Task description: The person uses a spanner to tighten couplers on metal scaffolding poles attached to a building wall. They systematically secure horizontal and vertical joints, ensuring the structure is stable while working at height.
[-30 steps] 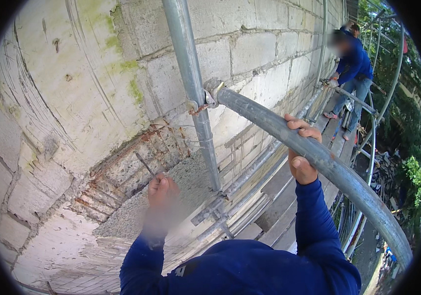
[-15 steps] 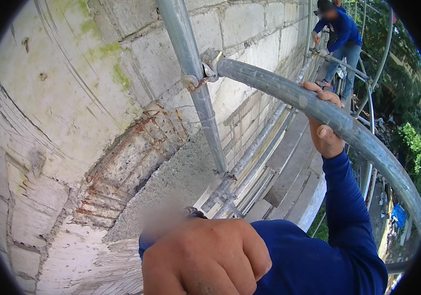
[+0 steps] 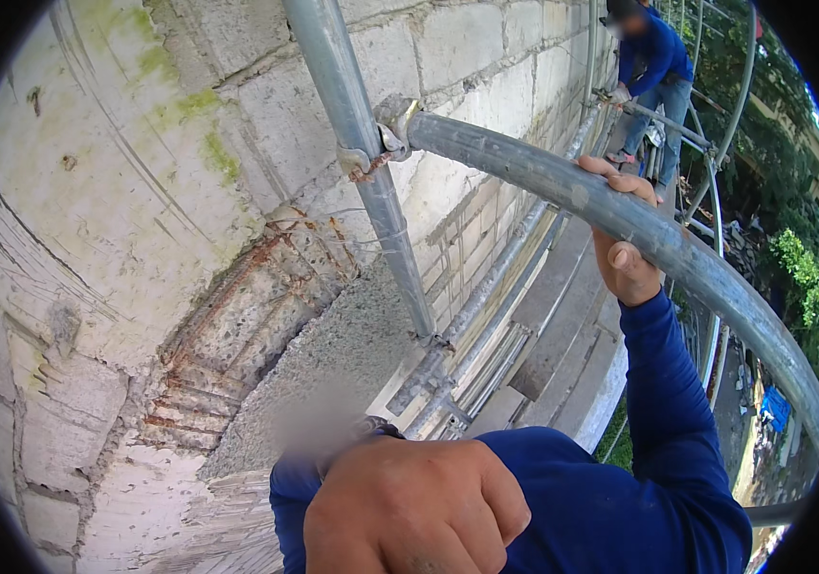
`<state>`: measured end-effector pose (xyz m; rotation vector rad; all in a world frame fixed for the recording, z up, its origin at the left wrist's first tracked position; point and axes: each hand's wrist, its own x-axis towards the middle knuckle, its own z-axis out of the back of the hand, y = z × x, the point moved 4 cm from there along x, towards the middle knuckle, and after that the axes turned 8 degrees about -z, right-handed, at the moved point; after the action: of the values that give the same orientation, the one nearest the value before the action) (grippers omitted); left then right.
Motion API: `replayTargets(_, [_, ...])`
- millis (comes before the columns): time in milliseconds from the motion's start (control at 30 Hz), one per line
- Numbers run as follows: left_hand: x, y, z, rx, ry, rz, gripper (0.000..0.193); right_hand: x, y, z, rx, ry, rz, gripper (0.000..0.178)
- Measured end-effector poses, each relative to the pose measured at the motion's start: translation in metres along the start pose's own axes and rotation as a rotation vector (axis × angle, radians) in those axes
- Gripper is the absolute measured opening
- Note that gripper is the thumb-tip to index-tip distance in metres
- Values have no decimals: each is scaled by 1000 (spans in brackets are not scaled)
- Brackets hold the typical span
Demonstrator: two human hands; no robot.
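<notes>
At the lower edge, close to the camera, my left hand (image 3: 414,502) is closed in a fist, knuckles up. Its fingers curl down to the right, and what they hold, if anything, is hidden. Behind it is a co-worker in a blue long-sleeved top (image 3: 572,488), partly covered by my fist. That co-worker's raised hand (image 3: 620,225) grips a curved grey steel pipe (image 3: 524,172) with fingers over the top. A rusty clamp (image 3: 381,143) joins this pipe to an upright scaffold tube (image 3: 352,105). My right hand does not show.
A stained block wall (image 3: 94,239) fills the left, with a broken patch (image 3: 247,335) of rusty exposed bars. Planks (image 3: 563,335) and tubes form a walkway. Another person in blue (image 3: 658,57) bends over the scaffold far right. Greenery (image 3: 797,277) lies beyond.
My left fist has shifted slightly right, while the wall and tubes appear a little further left in view. The near co-worker still grips the pipe. The far person's hands have shifted slightly.
</notes>
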<state>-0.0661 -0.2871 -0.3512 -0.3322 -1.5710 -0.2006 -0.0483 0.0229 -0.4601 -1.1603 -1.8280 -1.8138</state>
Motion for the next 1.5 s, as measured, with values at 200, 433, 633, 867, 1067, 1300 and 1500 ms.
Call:
replayTargets(200, [-4,-1,0,9,-4,7,25,-1,0,3,-10,4,2,83])
replayTargets(433, [1,0,-11,44,-112,33,13,-1,2,1,-3,-12,-20,85])
replayTargets(633, [-42,-3,32,-46,63,189,22,-3,6,1,-15,-52,-38,85])
replayTargets(867, [-260,22,100,636,-644,1133,22,-2,1,-5,3,-67,-32,86])
replayTargets(1067, [-357,25,90,941,-602,1364,32,-3,4,-3,-12,-85,-41,87])
replayTargets(1300, [-276,45,109,943,-349,1237,35,-7,-1,4,-87,-87,-35,85])
replayTargets(1500, [-315,64,90,864,-318,1325,38,-6,6,3,-118,-55,-47,86])
